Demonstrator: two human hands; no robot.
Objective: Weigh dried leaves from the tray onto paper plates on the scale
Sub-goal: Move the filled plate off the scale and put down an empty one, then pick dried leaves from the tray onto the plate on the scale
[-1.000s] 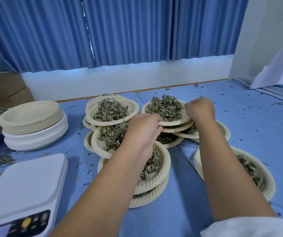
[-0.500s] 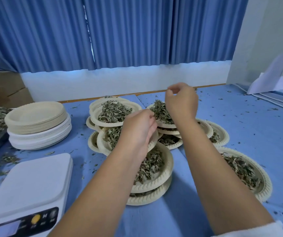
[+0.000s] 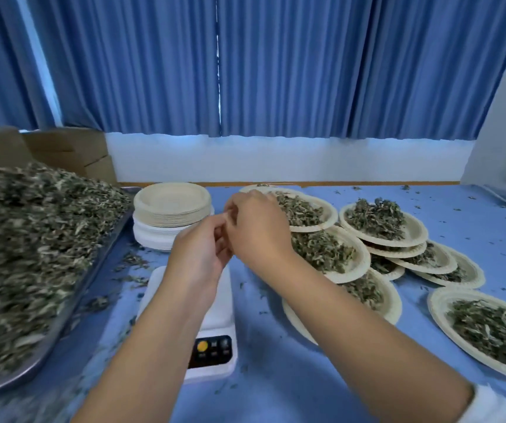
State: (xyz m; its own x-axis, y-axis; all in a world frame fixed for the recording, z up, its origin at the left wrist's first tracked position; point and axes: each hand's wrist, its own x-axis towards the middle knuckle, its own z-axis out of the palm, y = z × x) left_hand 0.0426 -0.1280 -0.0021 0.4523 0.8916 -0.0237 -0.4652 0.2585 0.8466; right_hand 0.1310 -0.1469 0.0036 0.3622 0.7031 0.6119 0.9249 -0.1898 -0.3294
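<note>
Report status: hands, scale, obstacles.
Left hand and right hand together above white digital scale, grip unclear. No plate visible on it. Nothing seen blocking.

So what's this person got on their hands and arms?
Both the left hand and right hand are bare: no gloves, rings or watch in view. The forearms are bare too; a white sleeve shows high on the right arm.

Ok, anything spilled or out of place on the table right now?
Yes. Loose leaf bits are scattered over the blue table, thickest between the tray and the scale. The filled plates lie in an untidy, overlapping pile on the right.
</note>
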